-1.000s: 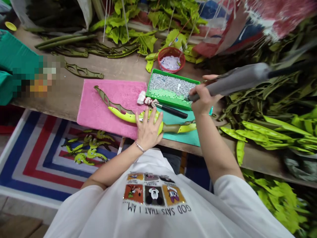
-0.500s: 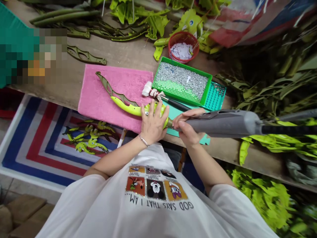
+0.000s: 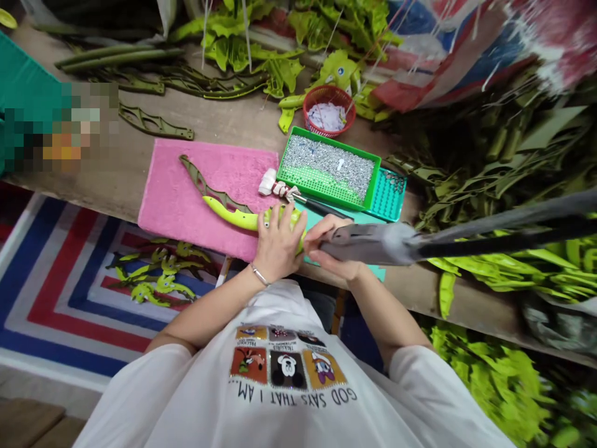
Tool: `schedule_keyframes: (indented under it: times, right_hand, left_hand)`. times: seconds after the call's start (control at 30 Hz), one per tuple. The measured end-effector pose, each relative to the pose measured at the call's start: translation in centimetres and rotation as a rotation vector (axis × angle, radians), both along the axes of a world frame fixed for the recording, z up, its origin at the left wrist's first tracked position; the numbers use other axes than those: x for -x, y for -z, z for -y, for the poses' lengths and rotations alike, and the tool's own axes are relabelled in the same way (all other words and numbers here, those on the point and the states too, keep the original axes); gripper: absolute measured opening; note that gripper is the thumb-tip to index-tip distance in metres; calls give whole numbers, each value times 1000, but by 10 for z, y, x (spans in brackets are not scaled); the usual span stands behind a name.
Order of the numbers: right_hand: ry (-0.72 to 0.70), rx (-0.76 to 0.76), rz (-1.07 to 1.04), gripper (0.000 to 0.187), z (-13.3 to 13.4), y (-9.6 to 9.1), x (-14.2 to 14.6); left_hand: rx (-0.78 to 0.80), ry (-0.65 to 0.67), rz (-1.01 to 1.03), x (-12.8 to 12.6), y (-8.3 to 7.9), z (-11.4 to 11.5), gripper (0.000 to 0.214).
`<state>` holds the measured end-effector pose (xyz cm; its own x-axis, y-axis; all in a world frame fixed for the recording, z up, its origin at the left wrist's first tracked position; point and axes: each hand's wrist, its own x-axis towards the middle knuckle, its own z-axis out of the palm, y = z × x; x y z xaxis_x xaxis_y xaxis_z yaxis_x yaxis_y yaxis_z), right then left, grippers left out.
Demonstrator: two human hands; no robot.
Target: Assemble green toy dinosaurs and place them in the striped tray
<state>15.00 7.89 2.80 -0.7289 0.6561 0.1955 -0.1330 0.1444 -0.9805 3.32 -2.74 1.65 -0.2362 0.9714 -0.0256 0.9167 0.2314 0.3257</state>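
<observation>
A curved lime-green and olive plastic toy blade [image 3: 224,206] lies across a pink towel [image 3: 177,193] on the wooden bench [image 3: 233,124]. My left hand [image 3: 275,246] presses flat on the blade's thick middle, fingers stretched out. My right hand [image 3: 333,249] is wrapped round a grey powered screwdriver [image 3: 373,241], whose tip meets the blade right beside my left hand. A green tray [image 3: 326,168] full of small silver screws sits just behind.
A red basket [image 3: 329,112] of white bits stands behind the tray, a teal grid tray [image 3: 389,194] to its right. A black-handled tool [image 3: 321,207] lies by the towel. Heaps of green plastic parts [image 3: 513,186] crowd the right and back. More parts [image 3: 158,274] lie on the striped floor mat.
My right hand carried the screwdriver from the screw tray down and left to the blade, ending beside my left hand. The left hand stayed pressed on the blade.
</observation>
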Motion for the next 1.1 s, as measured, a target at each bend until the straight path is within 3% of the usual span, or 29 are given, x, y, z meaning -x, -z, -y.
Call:
schedule_keyframes:
  times: [0.07,0.1,0.23,0.33,0.5,0.8,0.97,1.1]
  right_hand:
    - [-8,-41,-157,30,-15,-10,3]
    - [56,-71,-253,31,-26,-14,5]
    - [532,-145,-415,28,-77,-11,16]
    - [714,-144,-324,28,-108,6,24]
    - [736,-153,-272,32,-126,30,33]
    - [770,-138,-145,31,-131,41,35]
    - [743,-143,-222,31,-124,26,32]
    - [605,-119,-355,28,-81,0,19]
  left_hand:
    - [-23,23,-16,12,-4,3,81]
    - [-33,26,-26,18,-5,5,84]
    - [-32,14,-47,38,-4,10,85]
    - [-7,21,-47,42,1,10,85]
    - [8,20,-73,29,0,10,93]
    - [177,100,-102,-16,4,-8,80]
    - [221,75,-130,-20,8,-15,65]
    - [201,81,-121,-19,11,-14,65]
